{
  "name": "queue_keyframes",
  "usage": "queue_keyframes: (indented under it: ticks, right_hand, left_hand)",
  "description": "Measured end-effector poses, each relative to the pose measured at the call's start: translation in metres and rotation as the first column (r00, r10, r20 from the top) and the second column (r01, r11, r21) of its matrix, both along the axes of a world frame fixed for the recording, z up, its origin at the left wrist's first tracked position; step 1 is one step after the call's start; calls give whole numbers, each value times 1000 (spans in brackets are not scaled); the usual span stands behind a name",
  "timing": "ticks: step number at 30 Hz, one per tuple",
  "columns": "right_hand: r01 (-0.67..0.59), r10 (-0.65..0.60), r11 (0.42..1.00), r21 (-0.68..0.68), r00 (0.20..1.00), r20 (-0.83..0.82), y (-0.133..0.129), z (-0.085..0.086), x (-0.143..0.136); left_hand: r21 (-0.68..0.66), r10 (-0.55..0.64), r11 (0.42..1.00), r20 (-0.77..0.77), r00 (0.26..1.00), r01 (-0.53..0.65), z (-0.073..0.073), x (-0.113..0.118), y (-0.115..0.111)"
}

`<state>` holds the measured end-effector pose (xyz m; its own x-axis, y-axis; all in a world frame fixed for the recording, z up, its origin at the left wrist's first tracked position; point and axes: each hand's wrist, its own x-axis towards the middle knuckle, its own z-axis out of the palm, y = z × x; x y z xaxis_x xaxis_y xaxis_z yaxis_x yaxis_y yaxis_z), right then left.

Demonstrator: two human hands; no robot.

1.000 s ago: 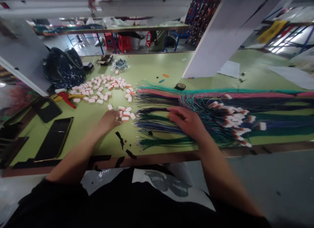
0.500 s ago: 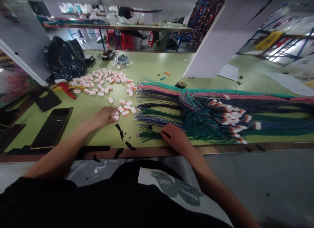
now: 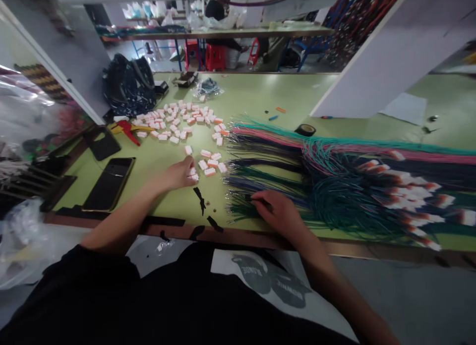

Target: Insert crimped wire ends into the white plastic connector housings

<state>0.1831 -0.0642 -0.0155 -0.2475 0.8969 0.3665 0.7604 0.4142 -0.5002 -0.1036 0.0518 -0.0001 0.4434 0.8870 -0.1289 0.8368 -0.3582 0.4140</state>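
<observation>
My left hand (image 3: 179,173) rests at the near edge of the small white-and-orange connector housings (image 3: 210,171). Its fingers are closed around one or two connector housings (image 3: 192,175), partly covered by the fingertips. My right hand (image 3: 278,209) lies over the near green wires (image 3: 243,211), thumb and forefinger bent together. What they pinch, if anything, is too small to make out. A small black piece (image 3: 248,197) lies by those fingertips. Bundles of blue, black, pink and teal wires (image 3: 271,137) spread rightward, their bare metal ends facing the housings.
More housings (image 3: 174,118) lie in a heap farther back. Red-and-yellow pliers (image 3: 130,131), a phone (image 3: 108,184), black tape scraps (image 3: 201,201), a tape roll (image 3: 305,130) and a dark bag (image 3: 128,85) are on the green table. Wired white connectors (image 3: 405,191) lie at right.
The view has turned left, shifting everything rightward in the picture. My right hand has moved slightly left along the wires, to the black piece. My left hand remains at the housings.
</observation>
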Motion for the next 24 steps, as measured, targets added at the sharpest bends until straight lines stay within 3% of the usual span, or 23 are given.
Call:
queue_keyframes:
  ticks: [5,10,14,16,18,20,22,24]
  right_hand:
    - [20,-5,992,126,993,-115,0,4,-3]
    - [107,-88,992,60,962,-259,-8,9,-3]
    - [126,-117,992,2,927,-358,-10,9,-3]
    - [119,-114,993,-11,909,-400,-11,11,-4]
    - [85,-80,996,-6,905,-418,-13,14,-5]
    - [37,-27,999,15,907,-421,-17,19,-7]
    - [4,16,999,46,906,-422,-22,24,-10]
    - [7,25,997,74,904,-427,-28,28,-11]
  left_hand:
    - [-35,-40,999,62,997,42,3,1,0]
    - [-31,-46,998,135,990,50,7,9,-5]
    - [-15,27,1000,125,992,-26,17,5,-10]
    - [44,99,993,239,966,-112,22,6,-18]
    - [12,98,993,451,887,-115,24,15,-34]
    - [-214,80,972,696,713,100,22,35,-55]
    - [-393,205,854,857,473,341,15,61,-77]
    - [-457,369,748,889,270,481,8,86,-96]
